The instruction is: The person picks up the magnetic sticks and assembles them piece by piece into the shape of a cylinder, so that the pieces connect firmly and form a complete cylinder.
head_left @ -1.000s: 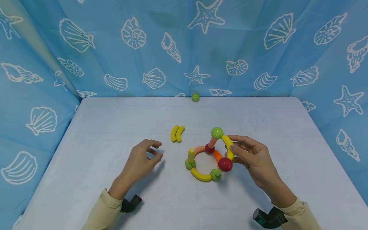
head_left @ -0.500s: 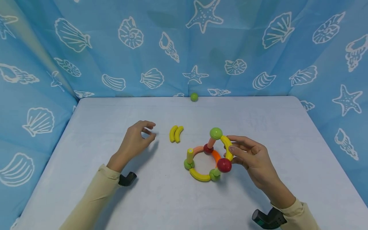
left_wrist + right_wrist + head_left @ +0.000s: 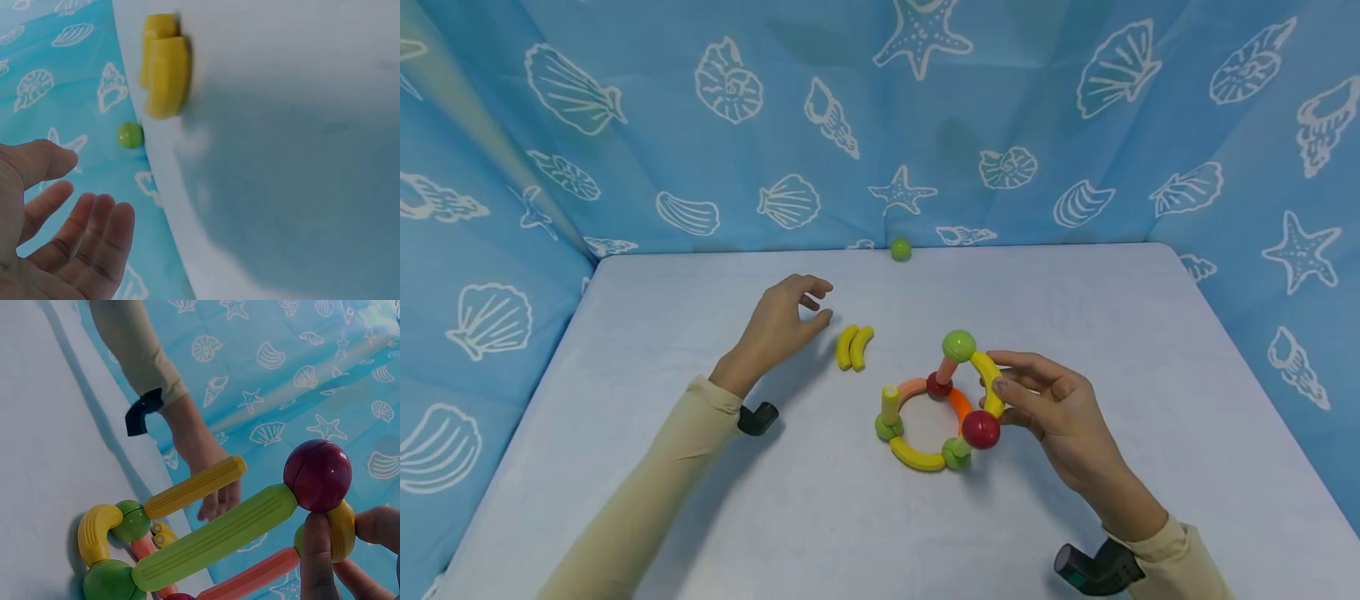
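Note:
My right hand pinches a yellow curved rod between thumb and fingers. That rod bridges a green ball and a red ball at the top of a magnetic stick-and-ball frame. Upright rods, one light green and one salmon, carry these balls above a ring of curved rods and balls. On the ring's left side a yellow straight rod stands with no ball on its top. My left hand, fingers loosely bent and holding nothing, hovers left of two loose yellow curved rods.
A loose green ball lies at the far edge of the white-covered table. Behind the table and at its sides hangs a blue curtain with white shell prints. Each wrist wears a black camera.
My left hand first drew left and away, then moved farther forward and back right, past the two loose curved rods' left side. The right hand keeps its pinch on the curved rod.

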A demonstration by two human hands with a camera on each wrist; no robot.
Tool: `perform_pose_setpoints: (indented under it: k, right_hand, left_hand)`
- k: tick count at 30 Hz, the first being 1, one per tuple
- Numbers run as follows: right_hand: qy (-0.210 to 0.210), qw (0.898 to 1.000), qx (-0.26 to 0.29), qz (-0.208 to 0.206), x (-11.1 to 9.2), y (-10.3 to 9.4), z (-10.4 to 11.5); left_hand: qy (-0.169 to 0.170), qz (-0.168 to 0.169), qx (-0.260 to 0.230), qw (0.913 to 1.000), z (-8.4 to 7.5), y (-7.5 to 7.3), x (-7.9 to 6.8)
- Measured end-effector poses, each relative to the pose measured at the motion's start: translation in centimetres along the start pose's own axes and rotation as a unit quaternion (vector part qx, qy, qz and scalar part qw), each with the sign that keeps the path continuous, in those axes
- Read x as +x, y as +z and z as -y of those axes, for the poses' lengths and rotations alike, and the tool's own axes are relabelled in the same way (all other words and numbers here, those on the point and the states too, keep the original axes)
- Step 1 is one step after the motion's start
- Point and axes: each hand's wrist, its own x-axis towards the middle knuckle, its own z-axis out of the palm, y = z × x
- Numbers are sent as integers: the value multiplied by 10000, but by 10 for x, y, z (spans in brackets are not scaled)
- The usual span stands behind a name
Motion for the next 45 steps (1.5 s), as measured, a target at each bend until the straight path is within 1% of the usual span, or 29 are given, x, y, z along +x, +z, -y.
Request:
perform_pose_setpoints:
  k: [4, 11, 16, 20, 25, 32, 39, 42, 45]
  right_hand:
    - [8, 10000, 18, 34, 1, 0, -1]
    - [-57, 9998, 107, 137, 2, -1, -2]
    - [-41, 9998, 144, 100, 2, -2, -1]
    - [4, 9999, 109, 30, 2, -3, 0]
    - [-28, 9999, 135, 20, 1, -4, 1]
    - [-89, 9998, 170, 65, 2, -6, 2]
    - [-19, 9999, 57, 112, 1, -5, 2]
    - [0, 9999, 21, 100, 1, -5, 0]
    - [25, 10000, -2, 80, 1, -4, -1]
  left_hand:
    - [12, 161, 61, 9999, -3, 1, 16]
    - [80, 281, 149, 9995, -8, 1, 37]
    - [254, 490, 127, 9984, -7, 7, 57]
    - [364, 692, 222, 9967, -4, 12, 74]
    - [588, 818, 297, 9945, -3, 13, 92]
    - [875, 889, 423, 9913, 2, 16, 106]
    - [1192, 962, 665, 9860, 15, 27, 115]
    - [1371, 971, 777, 9827, 17, 32, 122]
    - [1613, 992, 982, 9770, 17, 35, 130]
